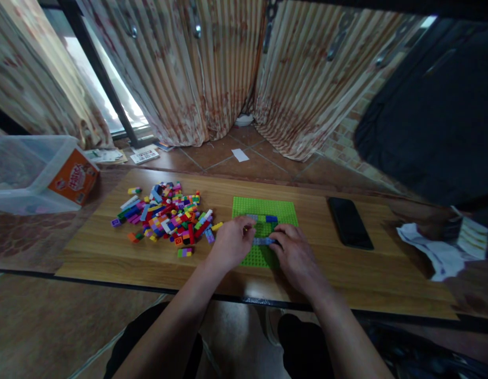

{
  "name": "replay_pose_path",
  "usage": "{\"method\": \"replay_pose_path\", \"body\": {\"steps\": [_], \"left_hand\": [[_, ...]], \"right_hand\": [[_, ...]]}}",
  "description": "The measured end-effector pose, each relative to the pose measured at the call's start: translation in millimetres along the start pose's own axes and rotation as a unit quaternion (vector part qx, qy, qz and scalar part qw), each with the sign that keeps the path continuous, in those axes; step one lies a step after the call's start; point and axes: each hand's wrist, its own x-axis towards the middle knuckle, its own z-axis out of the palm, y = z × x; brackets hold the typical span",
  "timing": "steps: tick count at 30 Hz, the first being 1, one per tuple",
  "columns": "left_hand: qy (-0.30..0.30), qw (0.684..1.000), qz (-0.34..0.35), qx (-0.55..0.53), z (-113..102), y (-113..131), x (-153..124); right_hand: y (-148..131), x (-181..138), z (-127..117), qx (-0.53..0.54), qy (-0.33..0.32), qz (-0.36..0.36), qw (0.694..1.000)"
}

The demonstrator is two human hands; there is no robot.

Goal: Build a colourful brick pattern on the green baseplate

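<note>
Green baseplate point(281, 211) lies on the wooden table point(346, 273), partly under both hands. The right hand point(293, 253) pinches one end of a pale blue brick point(263, 241) on the plate. The left hand point(230, 243) curls narrow at the other end; I cannot tell whether it grips. A loose brick pile point(165, 216) lies left of the left hand, and a black phone point(349, 222) lies right of the right hand.
</note>
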Motion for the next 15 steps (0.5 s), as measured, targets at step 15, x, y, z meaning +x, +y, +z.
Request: {"method": "replay_pose_path", "body": {"steps": [15], "left_hand": [[-0.04,0.976,0.149,0.151,13.9,0.6,-10.3]], "right_hand": [[10.9,-0.2,1.5,-0.027,-0.035,-0.028,0.999]]}}
